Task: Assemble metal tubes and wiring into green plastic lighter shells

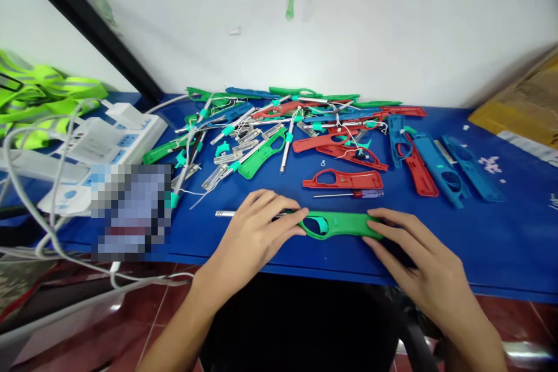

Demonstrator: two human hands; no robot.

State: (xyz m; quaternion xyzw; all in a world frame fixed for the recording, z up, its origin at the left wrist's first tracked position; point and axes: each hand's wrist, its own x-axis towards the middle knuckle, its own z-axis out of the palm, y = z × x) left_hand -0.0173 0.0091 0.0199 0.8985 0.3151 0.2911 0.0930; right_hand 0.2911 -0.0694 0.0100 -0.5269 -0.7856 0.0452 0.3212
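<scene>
A green gas lighter [349, 224] lies lengthwise across the near part of the blue table, between my two hands. Its metal nozzle tube [224, 214] points left, and a teal trigger [323, 224] shows in its finger opening. My left hand [261, 229] grips the nozzle end, fingers over the tube. The thumb and fingers of my right hand [418, 250] close on the handle's right end. Just beyond the lighter are a screwdriver [368, 193] with a clear red-purple handle and a red lighter shell half [349, 179].
Behind is a heap of lighter parts, with a green shell [261, 157] and clear tanks. Blue shells [440, 168] lie right, near a cardboard box [523, 104]. At left are a power strip [146, 133], white cables, a pixelated phone [137, 209] and yellow-green reflective straps [43, 93].
</scene>
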